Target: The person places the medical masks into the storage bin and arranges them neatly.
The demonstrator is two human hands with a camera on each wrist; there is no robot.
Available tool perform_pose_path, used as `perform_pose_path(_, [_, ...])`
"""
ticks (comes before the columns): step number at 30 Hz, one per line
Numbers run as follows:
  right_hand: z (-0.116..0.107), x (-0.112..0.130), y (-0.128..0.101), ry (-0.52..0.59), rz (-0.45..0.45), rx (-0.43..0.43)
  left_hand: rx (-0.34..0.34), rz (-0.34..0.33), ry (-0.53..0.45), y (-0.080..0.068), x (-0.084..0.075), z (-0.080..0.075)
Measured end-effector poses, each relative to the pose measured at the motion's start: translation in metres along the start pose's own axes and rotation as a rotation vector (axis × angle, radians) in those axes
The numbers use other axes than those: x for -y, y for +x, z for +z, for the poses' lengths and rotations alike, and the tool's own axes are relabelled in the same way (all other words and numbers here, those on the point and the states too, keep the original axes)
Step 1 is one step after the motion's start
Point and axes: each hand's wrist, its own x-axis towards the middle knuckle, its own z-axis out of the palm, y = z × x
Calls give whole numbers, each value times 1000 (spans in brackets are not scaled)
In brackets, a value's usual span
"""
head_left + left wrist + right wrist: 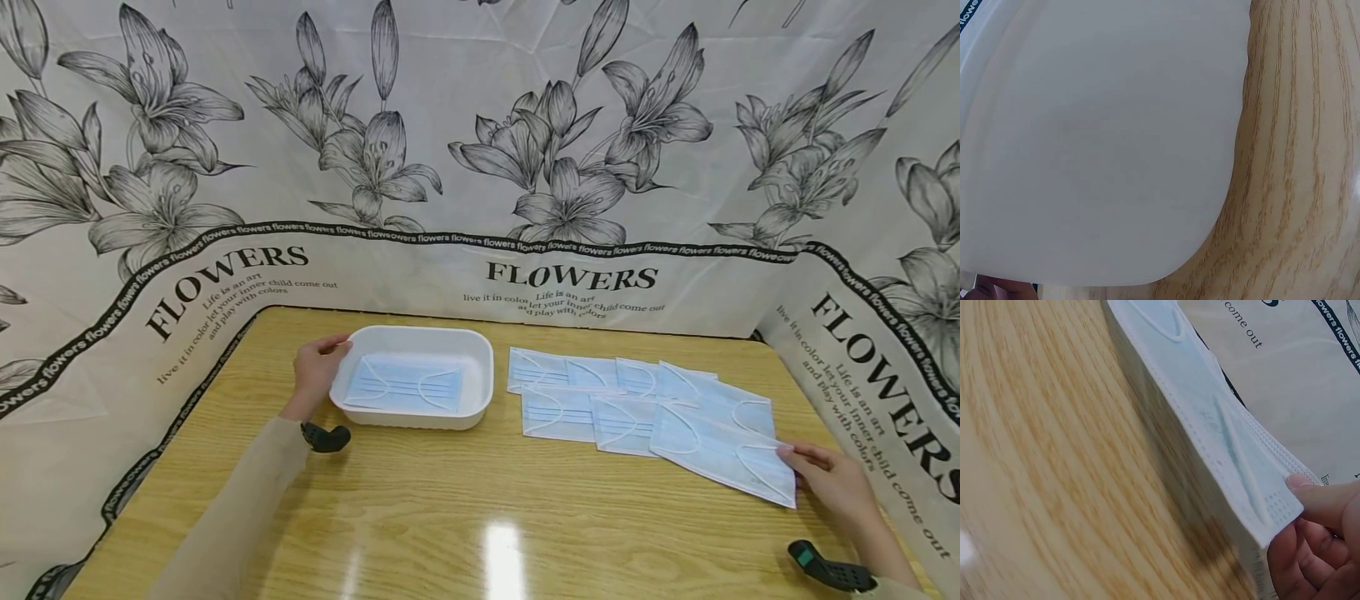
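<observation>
From the head view, the left hand (318, 367) rests against the left end of a white tray (480, 375) with fingers fairly straight, curled round nothing; one blue face mask (405, 385) lies flat inside. To the right, more masks (600, 400) overlap on the wooden surface (450, 517). The right hand (832, 479) pinches the near corner of the nearest mask (720, 450) — a narrow grip between thumb and fingers.

The left wrist view shows little but the tray's (1097, 137) white wall and wood grain; the hand itself is nearly cut off.

In the right wrist view, the mask's (1222, 444) corner is lifted off the wood, a fingertip (1300, 482) on top. It looks light, thin and floppy — likely best taken at a stitched edge or corner. The thumb beneath is hidden.
</observation>
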Motion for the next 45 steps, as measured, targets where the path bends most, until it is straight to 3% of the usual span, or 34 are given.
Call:
perform_pose_path(7, [-2,0,-1,-25,49,-26,1,4,8,0,-1,0])
perform_pose_path(18, [-7,2,-5,24,102,-51,7,1,-2,-1,0,-1])
perform_pose_path(35, [-14,13,-10,30,43,-129,2,0,-1,-1,-2,1])
perform_pose_path(45, [-10,14,-11,175,-66,-135,4,3,5,1,-2,2])
